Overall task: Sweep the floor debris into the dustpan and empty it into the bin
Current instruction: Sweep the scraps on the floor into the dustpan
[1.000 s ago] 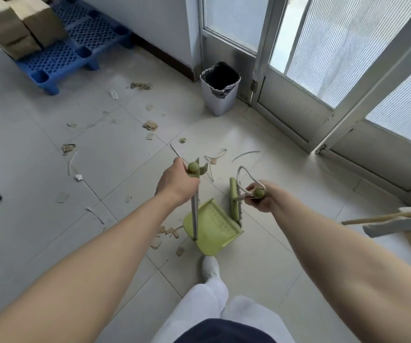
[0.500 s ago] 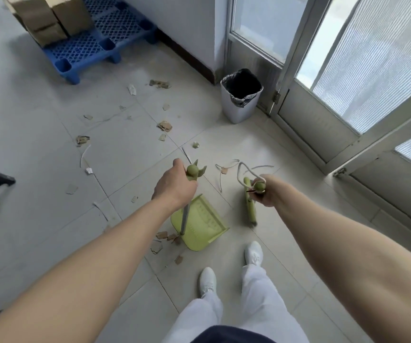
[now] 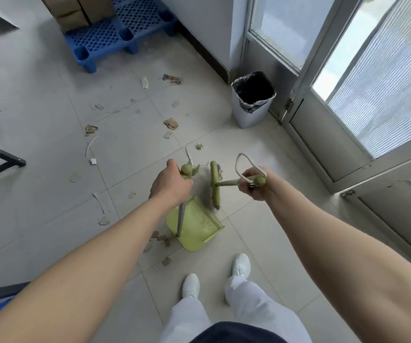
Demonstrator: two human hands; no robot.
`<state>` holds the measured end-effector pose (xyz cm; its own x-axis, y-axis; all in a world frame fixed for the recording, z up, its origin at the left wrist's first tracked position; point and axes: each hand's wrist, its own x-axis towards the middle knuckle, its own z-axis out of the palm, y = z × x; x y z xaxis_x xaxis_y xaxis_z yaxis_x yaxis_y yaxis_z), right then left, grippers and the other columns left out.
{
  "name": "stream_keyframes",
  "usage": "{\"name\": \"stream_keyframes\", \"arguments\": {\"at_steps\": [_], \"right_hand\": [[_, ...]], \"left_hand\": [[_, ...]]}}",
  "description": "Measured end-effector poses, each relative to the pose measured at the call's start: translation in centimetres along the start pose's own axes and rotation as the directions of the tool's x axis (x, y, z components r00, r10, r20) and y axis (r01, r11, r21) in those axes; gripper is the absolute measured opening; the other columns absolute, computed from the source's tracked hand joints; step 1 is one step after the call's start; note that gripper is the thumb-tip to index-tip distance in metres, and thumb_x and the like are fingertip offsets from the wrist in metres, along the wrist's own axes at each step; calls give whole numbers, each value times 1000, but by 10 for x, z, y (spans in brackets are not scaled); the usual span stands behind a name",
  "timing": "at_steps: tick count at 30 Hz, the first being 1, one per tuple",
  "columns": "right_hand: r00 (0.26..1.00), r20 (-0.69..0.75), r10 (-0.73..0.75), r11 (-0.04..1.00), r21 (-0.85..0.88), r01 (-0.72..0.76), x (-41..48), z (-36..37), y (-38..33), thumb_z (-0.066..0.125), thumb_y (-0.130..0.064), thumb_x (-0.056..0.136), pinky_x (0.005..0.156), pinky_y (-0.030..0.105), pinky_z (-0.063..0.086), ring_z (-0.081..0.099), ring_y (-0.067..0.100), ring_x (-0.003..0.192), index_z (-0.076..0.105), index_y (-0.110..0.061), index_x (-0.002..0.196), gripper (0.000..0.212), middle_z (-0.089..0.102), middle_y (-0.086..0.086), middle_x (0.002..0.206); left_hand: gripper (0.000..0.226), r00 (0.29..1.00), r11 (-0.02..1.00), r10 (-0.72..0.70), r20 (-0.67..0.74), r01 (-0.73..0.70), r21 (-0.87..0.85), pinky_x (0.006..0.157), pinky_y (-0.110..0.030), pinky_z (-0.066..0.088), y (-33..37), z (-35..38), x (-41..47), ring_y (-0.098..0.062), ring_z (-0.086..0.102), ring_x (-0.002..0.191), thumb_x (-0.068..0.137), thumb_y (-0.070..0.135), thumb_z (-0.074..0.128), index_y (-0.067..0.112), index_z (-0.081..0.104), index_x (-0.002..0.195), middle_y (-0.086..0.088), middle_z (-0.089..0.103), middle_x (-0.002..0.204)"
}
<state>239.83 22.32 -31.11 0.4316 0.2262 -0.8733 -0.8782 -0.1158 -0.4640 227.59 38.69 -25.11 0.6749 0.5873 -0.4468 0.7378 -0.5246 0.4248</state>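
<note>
1. Debris of brown cardboard scraps (image 3: 171,123) lies scattered on the pale tiled floor (image 3: 51,125), some pieces just beside the light green plastic dustpan (image 3: 197,229).
2. The left hand (image 3: 169,185) grips the dustpan's grey metal pole (image 3: 180,219) near its top.
3. The right hand (image 3: 255,186) is clamped on the handle of the green broom (image 3: 215,194).
4. The grey bin (image 3: 249,118) with a black liner stands by the glass door (image 3: 372,95).

The dustpan (image 3: 194,225) and broom head (image 3: 215,181) are yellow-green, the bin (image 3: 250,112) pale grey with a black liner (image 3: 253,89), the pallet (image 3: 115,35) blue lattice, the shoes (image 3: 241,264) white.
</note>
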Motion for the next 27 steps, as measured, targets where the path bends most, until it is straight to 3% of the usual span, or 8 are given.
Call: {"name": "stream_keyframes", "arguments": {"at_steps": [6,9,12,14,21,24,25,27], "right_hand": [[983,-54,-176,984,-54,173,-7,-34,-44,32,-5,101,29,14,42,49,2,22,41,-10,70,32,44,4,72],[979,-127,-162,987,-24,160,3,-56,-60,34,-9,101,29,15,43,50,4,24,41,-12,71,32,44,3,72],[963,-230,-139,990,-56,130,12,-70,-79,34,-1,99,23,16,39,54,24,47,41,-7,68,33,42,9,71],[947,-307,-98,995,-31,93,20,-74,-91,37,0,98,22,18,39,46,22,55,42,-5,68,30,42,12,69],[966,-259,-12,993,-116,-19,62,-55,-93,42,4,95,25,21,43,48,23,59,46,-2,70,26,46,15,75],[977,-185,-110,987,-139,85,76,-17,-92,47,-1,94,35,18,47,51,23,63,48,-5,72,22,48,14,76],[990,-122,-66,998,10,68,78,-6,-96,50,-8,94,43,19,48,53,23,68,52,-5,76,18,51,13,79],[989,-119,-86,982,-176,64,76,18,-100,55,-19,93,58,23,45,56,23,74,59,-4,84,18,55,13,81]], "left_hand": [[21,999,999,17,-40,-15,37,65,-34,42,45,18,13,-29,55,84,91,20,53,12,39,104,-4,53,92],[19,999,998,38,-30,-37,42,64,-34,41,62,24,23,-30,55,83,90,19,52,13,39,103,-5,55,92],[22,998,998,56,-21,-55,41,67,-33,41,77,26,36,-30,53,84,89,19,53,14,39,104,-4,54,92],[26,997,997,70,-10,-70,41,69,-34,42,85,28,45,-29,51,86,89,20,55,13,41,110,-3,52,93],[19,999,999,48,17,-48,11,66,-34,41,84,25,76,-29,53,84,89,19,54,15,39,99,-4,54,91],[17,1000,1000,1,22,-1,-13,66,-34,43,78,18,86,-28,55,84,89,21,54,15,41,98,-2,54,88],[16,1000,999,-20,18,20,-27,65,-34,43,76,15,90,-28,55,83,89,22,54,15,42,98,-2,54,87],[15,999,998,-51,10,51,-48,62,-33,42,72,8,97,-26,55,81,87,21,54,15,43,97,0,53,84]]}}
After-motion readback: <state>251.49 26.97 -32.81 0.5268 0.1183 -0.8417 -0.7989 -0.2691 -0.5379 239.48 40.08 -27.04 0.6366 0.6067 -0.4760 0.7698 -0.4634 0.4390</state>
